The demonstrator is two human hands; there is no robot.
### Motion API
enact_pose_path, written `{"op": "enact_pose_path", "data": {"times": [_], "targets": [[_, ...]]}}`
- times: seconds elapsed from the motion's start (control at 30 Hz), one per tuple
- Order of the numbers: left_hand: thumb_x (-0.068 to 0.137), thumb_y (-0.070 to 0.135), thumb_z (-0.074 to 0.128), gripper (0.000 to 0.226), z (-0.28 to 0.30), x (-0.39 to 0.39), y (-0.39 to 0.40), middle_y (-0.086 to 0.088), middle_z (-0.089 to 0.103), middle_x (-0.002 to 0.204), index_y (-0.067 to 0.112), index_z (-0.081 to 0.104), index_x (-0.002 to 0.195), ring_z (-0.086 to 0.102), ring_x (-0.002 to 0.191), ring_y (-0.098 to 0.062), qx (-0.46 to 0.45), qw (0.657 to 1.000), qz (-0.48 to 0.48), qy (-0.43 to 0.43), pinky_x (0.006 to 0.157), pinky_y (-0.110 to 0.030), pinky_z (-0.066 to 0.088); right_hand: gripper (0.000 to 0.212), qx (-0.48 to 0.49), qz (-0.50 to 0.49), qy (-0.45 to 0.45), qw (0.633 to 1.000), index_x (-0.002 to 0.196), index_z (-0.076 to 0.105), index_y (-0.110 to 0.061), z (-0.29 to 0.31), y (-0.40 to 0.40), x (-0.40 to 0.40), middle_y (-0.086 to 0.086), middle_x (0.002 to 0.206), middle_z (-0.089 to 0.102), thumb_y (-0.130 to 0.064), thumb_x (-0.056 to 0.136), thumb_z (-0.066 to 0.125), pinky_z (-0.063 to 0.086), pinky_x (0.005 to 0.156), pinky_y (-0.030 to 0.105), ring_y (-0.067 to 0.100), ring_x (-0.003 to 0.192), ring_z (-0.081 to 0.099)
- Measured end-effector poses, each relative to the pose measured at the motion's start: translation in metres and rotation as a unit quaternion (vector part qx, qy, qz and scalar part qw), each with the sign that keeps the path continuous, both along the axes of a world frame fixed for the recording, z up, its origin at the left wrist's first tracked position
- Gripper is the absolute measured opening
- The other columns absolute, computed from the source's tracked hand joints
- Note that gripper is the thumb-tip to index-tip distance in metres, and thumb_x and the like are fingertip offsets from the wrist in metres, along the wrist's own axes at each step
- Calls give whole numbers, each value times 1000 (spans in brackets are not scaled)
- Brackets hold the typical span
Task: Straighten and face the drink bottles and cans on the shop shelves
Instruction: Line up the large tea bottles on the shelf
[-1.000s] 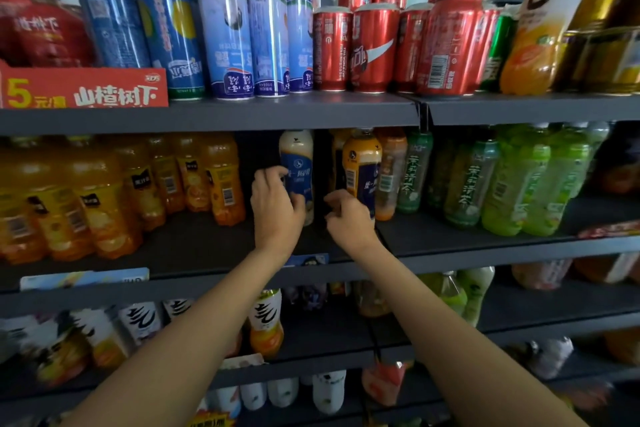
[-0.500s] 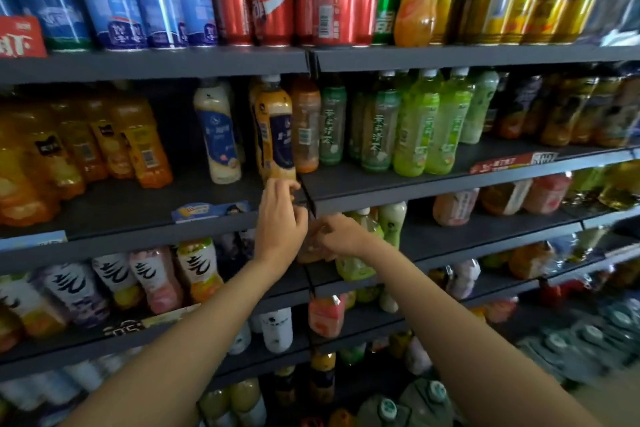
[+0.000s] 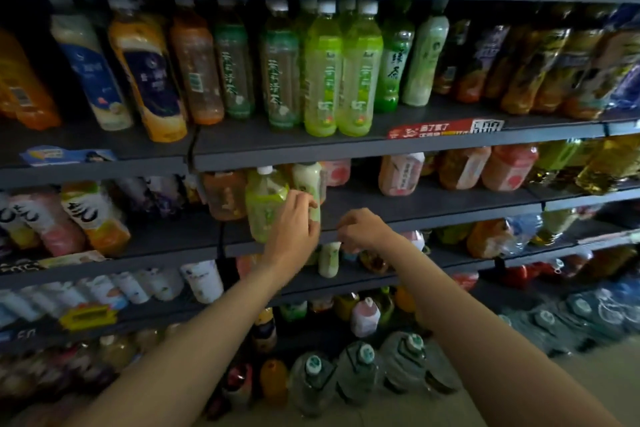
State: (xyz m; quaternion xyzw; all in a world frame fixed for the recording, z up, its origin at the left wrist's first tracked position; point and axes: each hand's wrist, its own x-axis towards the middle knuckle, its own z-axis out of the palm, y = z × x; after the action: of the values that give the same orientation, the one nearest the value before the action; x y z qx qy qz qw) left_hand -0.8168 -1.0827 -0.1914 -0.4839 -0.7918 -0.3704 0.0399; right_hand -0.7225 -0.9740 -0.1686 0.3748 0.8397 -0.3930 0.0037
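Your left hand [image 3: 292, 224] has its grip wrapped round the side of the pale green bottle [image 3: 265, 208] standing at the front edge of the dark shelf [image 3: 433, 204], fingers reaching toward the milky white-green bottle [image 3: 308, 180] just behind it. Your right hand [image 3: 363, 230] sits just right of it at the shelf lip with fingers curled, holding nothing visible. Beyond, an orange-tinted bottle [image 3: 225, 196] stands touching the green one's left, pink bottles [image 3: 401, 173] sit well apart right, and the shelf above carries upright green tea bottles [image 3: 341, 73] facing front.
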Motion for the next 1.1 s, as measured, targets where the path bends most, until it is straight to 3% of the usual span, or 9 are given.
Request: {"op": "enact_pose_path", "data": {"times": [0.07, 0.2, 0.3, 0.43, 0.5, 0.8, 0.9, 1.0, 1.1], "targets": [[86, 1, 50, 19, -14, 13, 8, -5, 43, 110, 8, 50, 104, 51, 85, -22, -39, 999, -15, -8, 65, -25, 33, 22, -14, -14, 0, 1000, 105, 62, 2, -7, 11, 10, 11, 86, 60, -7, 92, 47, 49, 49, 14, 13, 57, 56], [87, 2, 51, 19, -22, 13, 15, -4, 43, 111, 9, 49, 104, 52, 86, -22, -61, 997, 19, -32, 65, -25, 34, 11, -28, -10, 22, 999, 98, 59, -9, -17, 25, 16, 8, 90, 61, -9, 92, 49, 48, 48, 14, 7, 56, 55], [89, 5, 47, 17, -12, 6, 21, -3, 42, 111, 8, 49, 106, 51, 82, -20, -63, 998, 8, -9, 64, -29, 37, 12, -34, -32, 45, 998, 97, 58, -5, -15, 31, 18, 12, 90, 62, -8, 91, 48, 52, 55, 19, 12, 60, 58], [88, 7, 47, 20, 4, 3, 40, -3, 44, 113, 10, 47, 108, 53, 81, -25, -64, 998, 11, -13, 68, -42, 45, 17, -24, -20, 53, 998, 101, 62, -6, -1, 42, 26, 14, 98, 64, -10, 89, 50, 56, 80, 38, 29, 87, 65], [86, 7, 48, 25, 8, 9, 54, -2, 48, 112, 12, 45, 111, 54, 83, -25, -60, 998, -5, -28, 72, -42, 47, 20, -7, -36, 58, 998, 104, 63, -6, 5, 55, 36, 14, 98, 66, -11, 89, 52, 54, 86, 41, 29, 92, 65], [85, 9, 52, 37, 23, 52, 140, 1, 55, 104, 15, 42, 120, 58, 90, -24, -44, 997, -49, -38, 82, -42, 48, 26, 28, -104, 87, 990, 112, 62, -4, 14, 143, 78, 16, 118, 61, -17, 90, 55, 50, 93, 41, 32, 106, 59], [87, 12, 53, 41, 6, 67, 164, 0, 53, 110, 15, 38, 125, 57, 93, -24, -95, 993, -38, -59, 80, -38, 46, 29, 17, -75, 58, 995, 115, 60, -5, -3, 171, 90, 16, 117, 62, -18, 89, 57, 50, 91, 38, 31, 104, 60], [87, 15, 57, 48, -20, 77, 196, -2, 52, 117, 14, 35, 130, 57, 97, -22, -117, 986, -2, -115, 81, -36, 45, 43, 22, -55, 71, 996, 122, 54, -6, -22, 203, 102, 10, 119, 61, -28, 87, 64, 46, 84, 28, 26, 108, 58], [84, 18, 65, 62, -44, 80, 234, -6, 51, 125, 10, 31, 136, 54, 107, -21, -82, 974, 56, -206, 88, -35, 46, 66, 14, -58, 103, 993, 133, 40, -7, -50, 243, 100, 8, 130, 52, -31, 81, 72, 39, 86, 26, 23, 119, 50]]}}
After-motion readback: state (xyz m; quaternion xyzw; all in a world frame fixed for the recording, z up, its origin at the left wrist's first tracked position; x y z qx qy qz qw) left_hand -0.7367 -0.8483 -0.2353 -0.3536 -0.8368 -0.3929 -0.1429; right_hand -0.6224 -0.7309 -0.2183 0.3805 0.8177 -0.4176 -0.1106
